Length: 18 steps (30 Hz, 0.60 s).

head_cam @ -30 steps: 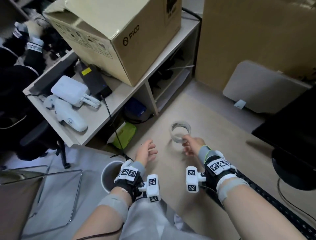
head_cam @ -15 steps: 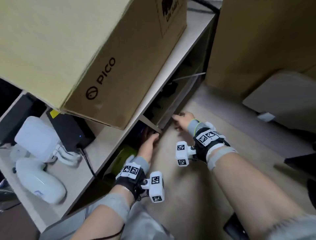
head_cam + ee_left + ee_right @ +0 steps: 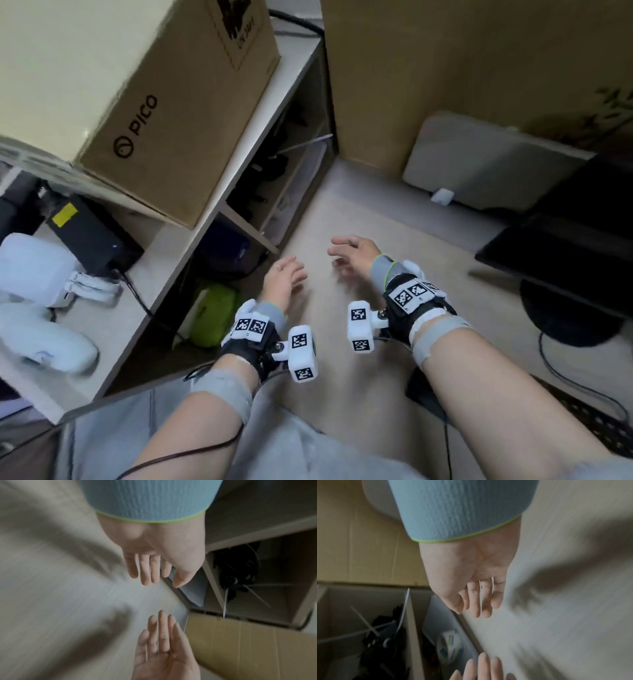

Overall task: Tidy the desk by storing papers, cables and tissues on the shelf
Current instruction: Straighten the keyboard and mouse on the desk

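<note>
Both of my hands hover empty over the pale desk (image 3: 394,219), just in front of the shelf unit (image 3: 239,219). My left hand (image 3: 287,274) has relaxed, nearly straight fingers (image 3: 147,573). To its right, my right hand (image 3: 346,251) is spread loosely, with its fingers (image 3: 479,601) pointing at the shelf. Black cables (image 3: 236,572) fill the far compartment, also visible in the right wrist view (image 3: 385,642). In the nearer compartment lie pale papers (image 3: 193,591) and a whitish round roll (image 3: 449,645).
A large PICO cardboard box (image 3: 178,113) sits on top of the shelf beside a black device (image 3: 92,236) and white controllers (image 3: 41,274). A green pouch (image 3: 212,308) lies in the near compartment. A dark monitor (image 3: 565,246) and a grey pad (image 3: 479,164) stand to the right.
A second ago my right hand held a tape roll over the desk. Both hands then reached into the shelf. Now they have drawn back over the desk with nothing in them.
</note>
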Motion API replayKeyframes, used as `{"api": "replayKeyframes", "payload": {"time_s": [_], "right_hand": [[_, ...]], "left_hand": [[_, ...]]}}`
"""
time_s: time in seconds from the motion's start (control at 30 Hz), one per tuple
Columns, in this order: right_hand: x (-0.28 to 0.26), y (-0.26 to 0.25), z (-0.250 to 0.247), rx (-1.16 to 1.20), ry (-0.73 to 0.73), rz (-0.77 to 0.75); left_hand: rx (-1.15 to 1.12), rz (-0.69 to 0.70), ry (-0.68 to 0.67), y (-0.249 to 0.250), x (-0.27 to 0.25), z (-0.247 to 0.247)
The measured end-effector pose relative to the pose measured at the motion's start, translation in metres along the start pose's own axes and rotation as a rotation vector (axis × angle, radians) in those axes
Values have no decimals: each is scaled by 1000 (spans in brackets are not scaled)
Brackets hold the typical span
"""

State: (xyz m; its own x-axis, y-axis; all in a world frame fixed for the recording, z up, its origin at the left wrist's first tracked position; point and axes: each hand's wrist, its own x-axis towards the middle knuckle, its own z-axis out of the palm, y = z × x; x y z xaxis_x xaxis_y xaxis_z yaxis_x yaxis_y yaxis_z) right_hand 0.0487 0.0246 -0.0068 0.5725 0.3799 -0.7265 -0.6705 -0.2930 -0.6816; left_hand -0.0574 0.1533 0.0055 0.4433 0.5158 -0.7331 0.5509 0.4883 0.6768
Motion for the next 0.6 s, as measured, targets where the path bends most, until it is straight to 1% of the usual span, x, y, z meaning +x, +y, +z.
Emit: {"api": "replayKeyframes", "payload": {"time_s": [0.07, 0.13, 0.2, 0.23, 0.3, 0.37, 0.47, 0.53, 0.57, 0.6], "right_hand": [[-33, 28, -38, 13, 95, 2], [-74, 66, -86, 66, 215, 10], [-94, 95, -112, 103, 268, 45], [-115, 115, -133, 118, 315, 53], [-134, 134, -150, 144, 355, 78], [-163, 162, -180, 189, 440, 100], [-196, 202, -222, 222, 633, 113], [-210, 219, -239, 194, 752, 118], [-222, 229, -250, 197, 819, 148], [-226, 236, -254, 200, 848, 169]], "left_hand": [[11, -16, -117, -16, -21, 22], [64, -38, -204, -44, -53, 55], [147, -38, -207, -64, -70, 72], [210, -40, -242, -86, -86, 88], [315, -35, -262, -109, -95, 100], [394, -68, -300, -142, -117, 118], [498, -93, -339, -178, -134, 145], [597, -74, -341, -195, -130, 154], [671, -54, -348, -208, -128, 163], [733, -14, -330, -213, -125, 165]]}}
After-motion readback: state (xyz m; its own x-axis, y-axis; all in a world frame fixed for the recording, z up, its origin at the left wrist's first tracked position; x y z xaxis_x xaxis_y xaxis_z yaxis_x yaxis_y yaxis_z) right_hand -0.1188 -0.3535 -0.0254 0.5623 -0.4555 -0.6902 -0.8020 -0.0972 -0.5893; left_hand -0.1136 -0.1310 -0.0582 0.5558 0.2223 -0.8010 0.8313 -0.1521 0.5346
